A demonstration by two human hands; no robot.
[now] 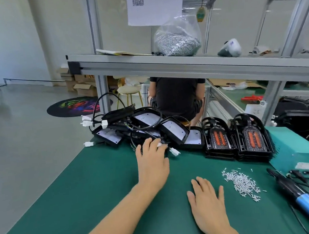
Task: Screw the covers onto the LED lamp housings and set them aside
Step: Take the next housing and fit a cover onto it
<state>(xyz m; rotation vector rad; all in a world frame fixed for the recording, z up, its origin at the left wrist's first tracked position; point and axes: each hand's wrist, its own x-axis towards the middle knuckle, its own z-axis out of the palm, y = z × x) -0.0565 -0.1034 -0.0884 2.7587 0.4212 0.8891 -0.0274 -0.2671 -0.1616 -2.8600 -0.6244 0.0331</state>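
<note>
The left hand [151, 161] reaches into the heap of lamp housings [143, 129] at the worktop [91, 179] far edge; its fingertips are hidden among cables, so its grip cannot be told. The right hand [208, 204] lies flat, fingers spread, beside loose screws [241, 184]. The covers [237, 141] stand stacked right of the heap, and the screwdriver [305, 202] is cut off at the frame edge.

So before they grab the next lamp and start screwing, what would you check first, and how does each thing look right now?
1. Housings within reach: ok. The left hand touches the pile of housings.
2. Covers ready: ok. Two stacks of covers stand right of the pile.
3. Screws at hand: ok. Loose screws lie beside the right hand.
4. Screwdriver reachable: ok. The blue screwdriver lies at the right edge of the mat.
5. Wires untangled: not ok. Cables and white connectors cross over the pile.
6. Right hand free: ok. It rests flat on the green mat, holding nothing.
</note>
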